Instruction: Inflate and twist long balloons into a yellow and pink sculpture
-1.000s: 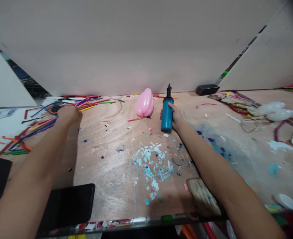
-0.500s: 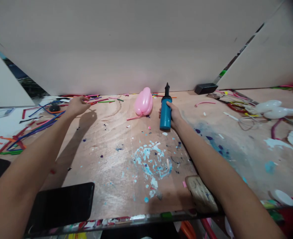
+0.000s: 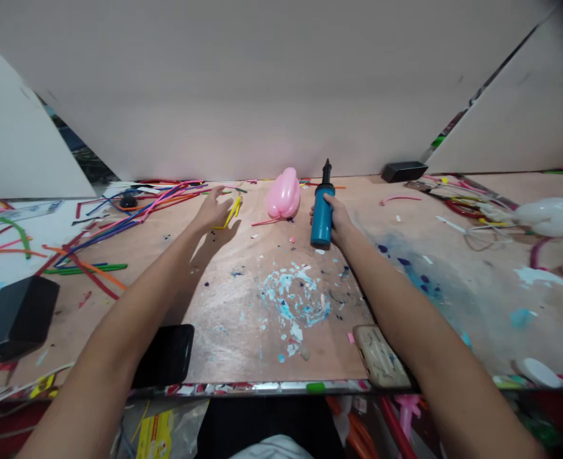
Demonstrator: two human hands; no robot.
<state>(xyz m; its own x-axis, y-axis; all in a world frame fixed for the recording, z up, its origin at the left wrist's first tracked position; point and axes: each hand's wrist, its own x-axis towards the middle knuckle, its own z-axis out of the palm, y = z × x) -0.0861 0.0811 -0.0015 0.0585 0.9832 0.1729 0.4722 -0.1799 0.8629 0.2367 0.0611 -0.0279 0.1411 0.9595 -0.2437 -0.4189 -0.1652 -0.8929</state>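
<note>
Right hand (image 3: 340, 220) grips blue cylindrical plastic pump (image 3: 322, 220), black nozzle (image 3: 327, 171) up. Left hand (image 3: 211, 209), well left of pump, fingers parted by uninflated yellow balloon (image 3: 236, 209); grip unclear. Inflated pink balloon (image 3: 284, 194) just left of pump. Likely step: bringing yellow over; next calls for mouth onto nozzle.

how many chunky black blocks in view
2: an angular black block at the picture's left edge, an oblong black block by the pale back panel, right of the blue cylindrical plastic pump.

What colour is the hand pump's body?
The hand pump's body is teal-blue, shown best in the head view.
</note>
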